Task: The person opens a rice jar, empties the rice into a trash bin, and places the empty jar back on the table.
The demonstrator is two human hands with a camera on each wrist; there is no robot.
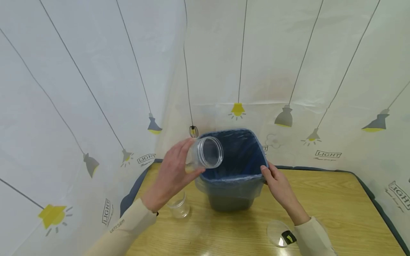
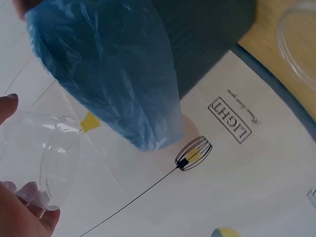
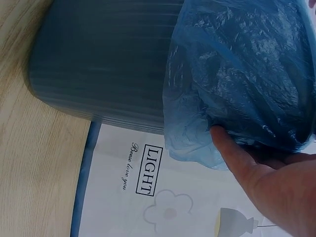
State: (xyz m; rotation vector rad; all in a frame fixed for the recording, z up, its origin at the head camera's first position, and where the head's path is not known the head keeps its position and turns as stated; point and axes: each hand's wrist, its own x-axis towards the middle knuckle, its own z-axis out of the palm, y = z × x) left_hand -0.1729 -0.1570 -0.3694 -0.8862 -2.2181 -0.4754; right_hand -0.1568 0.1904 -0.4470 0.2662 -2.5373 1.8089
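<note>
My left hand [image 1: 171, 170] grips a clear plastic jar [image 1: 199, 153] around its side. The jar is tipped sideways, its round mouth turned right over the left rim of a dark trash bin [image 1: 230, 202]. A thin blue bag [image 3: 237, 74] lines the bin and folds down over its outside. At the bin's right edge, my right hand [image 1: 282, 186] holds the rim through the bag. In the right wrist view its thumb [image 3: 232, 150] lies on the outside of the bag, while the other fingers are mostly hidden. The bin stands upright on the table.
A second clear jar [image 1: 180, 209] stands on the wooden table [image 1: 336, 202], left of the bin and below my left forearm. Near my right sleeve lies a clear round lid [image 1: 275, 231] with a black tag [image 1: 289, 237]. A lamp-patterned cloth [image 1: 217, 71] hangs behind the table.
</note>
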